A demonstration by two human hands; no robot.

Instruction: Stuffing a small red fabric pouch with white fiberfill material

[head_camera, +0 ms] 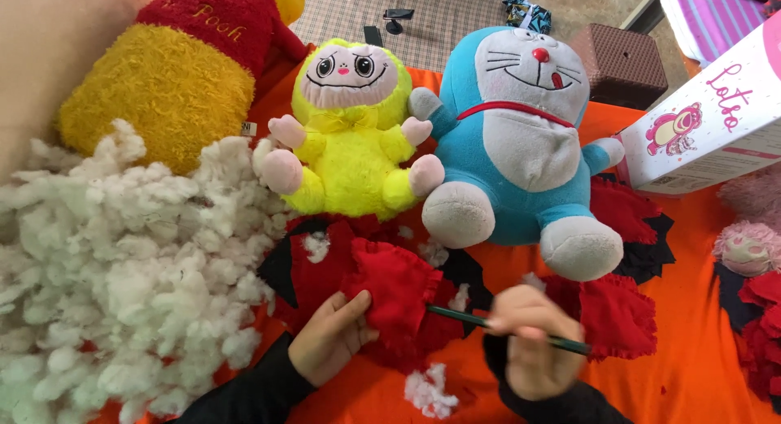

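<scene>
Pinching a red fabric shell [390,298] at centre, the left hand [329,336] holds it on the orange cloth [691,343] while the right hand [529,343] grips a green pencil [455,315] poking into it. Three plush toys sit at twelve o'clock, a stuffing heap [122,278] at nine, and bare cloth lies at four.

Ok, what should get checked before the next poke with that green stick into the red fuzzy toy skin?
1. Left hand pinching the red fleece toy skin: ok.
2. Right hand gripping the thin green stick: ok.
3. Stick tip inside the skin's opening: cannot tell, the fabric hides it.
4. Heap of white fluffy stuffing close to the left hand: ok.
5. Loose stuffing tuft on the orange cloth: not ok, stray.
</scene>
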